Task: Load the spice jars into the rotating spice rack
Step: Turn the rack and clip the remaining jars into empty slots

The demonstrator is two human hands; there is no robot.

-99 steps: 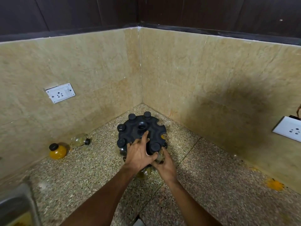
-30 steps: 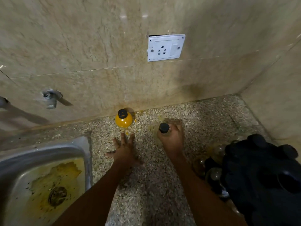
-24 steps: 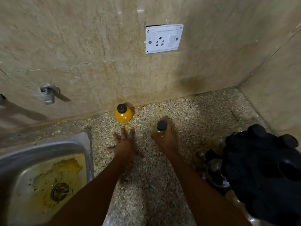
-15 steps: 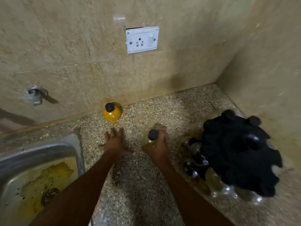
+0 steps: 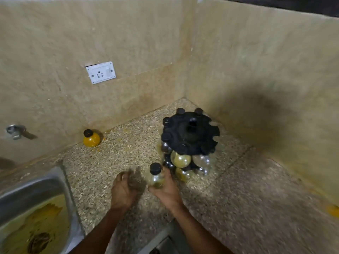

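The black rotating spice rack [image 5: 190, 133] stands in the corner of the speckled counter, with several round jars hanging in its slots. My right hand [image 5: 167, 190] grips a clear, black-capped spice jar [image 5: 156, 176] just in front of the rack's lower left side. My left hand [image 5: 122, 191] hovers beside it with loosely curled fingers, holding nothing. A yellow-filled jar [image 5: 91, 138] with a black cap stands alone against the left wall.
A steel sink [image 5: 31, 208] stained yellow fills the lower left. A white wall socket [image 5: 101, 72] sits on the left wall, and a tap [image 5: 15, 131] sticks out farther left. Tiled walls close the corner behind the rack.
My right hand lifted the clear jar off the counter and carried it toward the rack. My left hand left the counter and curled. The view swung right.
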